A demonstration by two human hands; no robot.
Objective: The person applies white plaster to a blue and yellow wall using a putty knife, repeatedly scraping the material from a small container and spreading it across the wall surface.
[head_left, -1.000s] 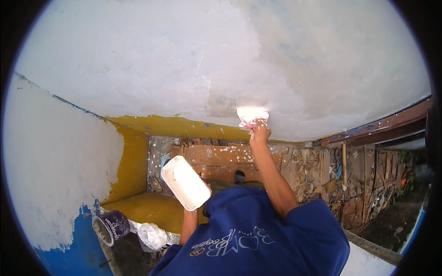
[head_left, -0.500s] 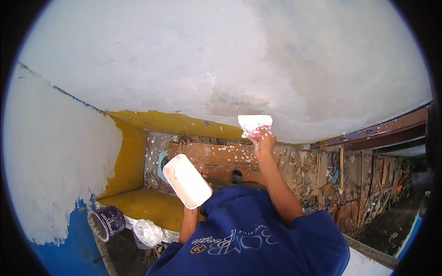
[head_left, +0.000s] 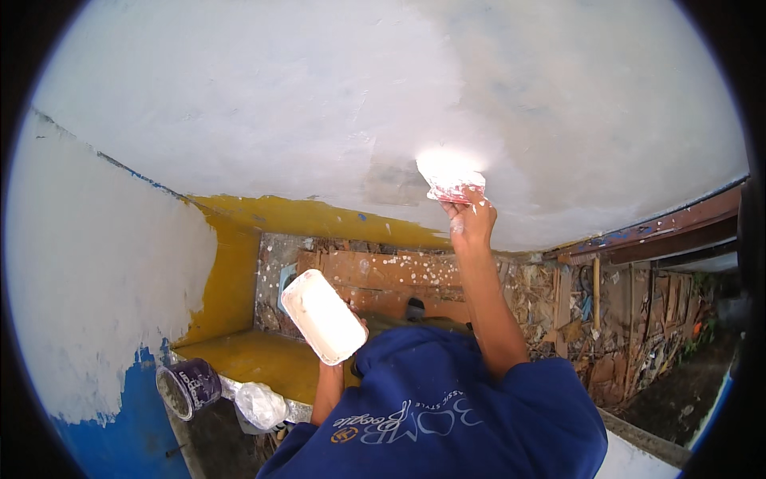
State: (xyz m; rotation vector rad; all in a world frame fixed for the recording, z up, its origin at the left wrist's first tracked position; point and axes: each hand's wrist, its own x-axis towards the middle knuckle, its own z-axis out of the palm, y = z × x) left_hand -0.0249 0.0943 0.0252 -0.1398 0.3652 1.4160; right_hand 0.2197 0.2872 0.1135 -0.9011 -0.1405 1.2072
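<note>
My right hand (head_left: 474,215) is closed on the lower edge of a red putty spreader (head_left: 456,190) smeared with white. The spreader's far edge lies at the pale wall (head_left: 271,104), beside a greyer patch (head_left: 392,182). White smears mark the fingers of this hand. Lower and to the left, my left hand (head_left: 365,326) holds a white rectangular tub (head_left: 323,318) from underneath. The tub is tilted, and white material coats its inside. Most of the left hand's fingers are hidden behind it.
A yellow ledge (head_left: 251,359) carries a dark paint bucket (head_left: 190,388) and a crumpled clear plastic bag (head_left: 260,405) at its near left edge. Brown boards (head_left: 383,270) spotted with white cover the ground below. Debris (head_left: 570,311) and a wooden beam (head_left: 662,227) are at right.
My right hand has moved the spreader up the wall, away from me. The left hand and tub stay nearly in place.
</note>
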